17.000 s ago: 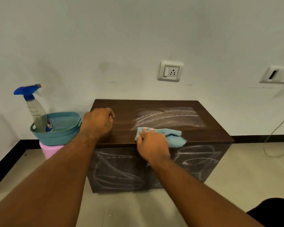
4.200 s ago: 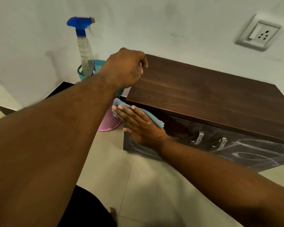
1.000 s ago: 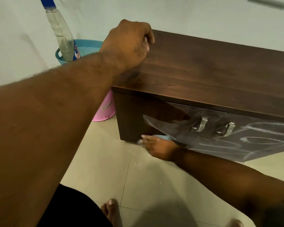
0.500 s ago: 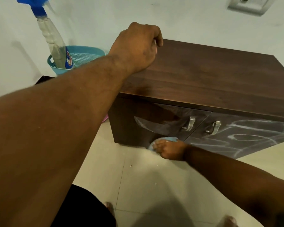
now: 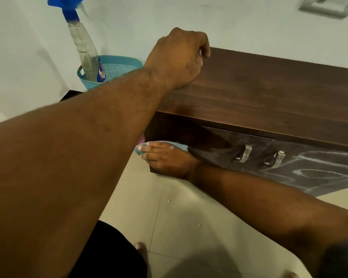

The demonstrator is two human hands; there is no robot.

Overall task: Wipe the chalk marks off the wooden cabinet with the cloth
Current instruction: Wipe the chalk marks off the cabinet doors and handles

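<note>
The right hand's fingers point(image 5: 156, 145) lie straight and close together, flat on the blue cloth point(image 5: 180, 145), pressing it against the lower left part of the wooden cabinet's point(image 5: 269, 93) front. Only the cloth's edges show, above the fingers and past their tips, at the cabinet's left front corner. The right hand point(image 5: 167, 160) is turned sideways, its forearm running back to the lower right. The left hand's fingers point(image 5: 205, 45) are curled under into a loose fist that holds nothing; the left hand point(image 5: 177, 59) rests on the back left corner of the cabinet's dark top. The left door is dulled by a grey haze near its handle point(image 5: 244, 154), and white chalk marks point(image 5: 313, 173) loop across the right door beside the second handle point(image 5: 277, 159). To the cabinet's left, a spray bottle point(image 5: 84, 51) with a blue trigger head stands tilted in a teal basket point(image 5: 119, 66) near the wall. A wall socket point(image 5: 325, 6) sits at the upper right, and toes point(image 5: 141, 247) show on the tiled floor point(image 5: 189, 217)
</note>
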